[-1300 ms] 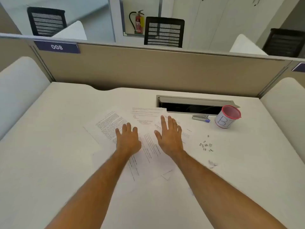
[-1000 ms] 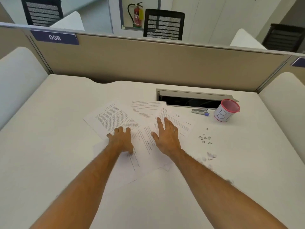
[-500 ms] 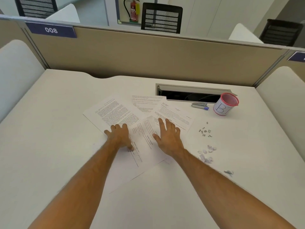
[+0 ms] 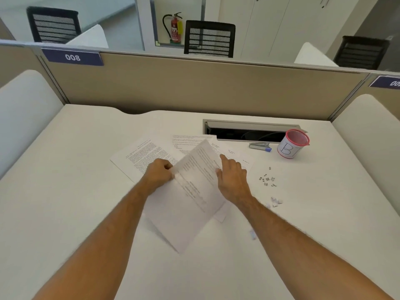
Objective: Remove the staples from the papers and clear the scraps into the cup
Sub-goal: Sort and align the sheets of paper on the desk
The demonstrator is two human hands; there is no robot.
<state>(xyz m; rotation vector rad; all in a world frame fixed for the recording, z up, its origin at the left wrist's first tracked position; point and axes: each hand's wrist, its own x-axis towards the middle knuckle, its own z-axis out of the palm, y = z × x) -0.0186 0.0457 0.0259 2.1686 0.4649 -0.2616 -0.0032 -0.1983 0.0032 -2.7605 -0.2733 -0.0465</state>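
Several printed papers (image 4: 142,155) lie spread on the white desk. My left hand (image 4: 159,175) pinches the left edge of one sheet (image 4: 197,180) and lifts it off the pile. My right hand (image 4: 232,177) holds that sheet's right edge, fingers partly behind it. A small heap of pulled staples (image 4: 266,180) lies to the right of my right hand. Torn paper scraps (image 4: 275,201) sit nearer to me, with one more scrap (image 4: 252,234) beside my right forearm. The red-rimmed cup marked "B" (image 4: 292,144) stands at the right. A staple remover (image 4: 259,146) lies left of the cup.
A cable slot (image 4: 249,131) is cut into the desk behind the papers. A beige partition (image 4: 194,87) closes off the back. White side panels (image 4: 23,105) flank the desk left and right.
Both hands went from lying flat on the papers to gripping one sheet. That sheet now tilts up off the pile. The view has tilted up slightly.
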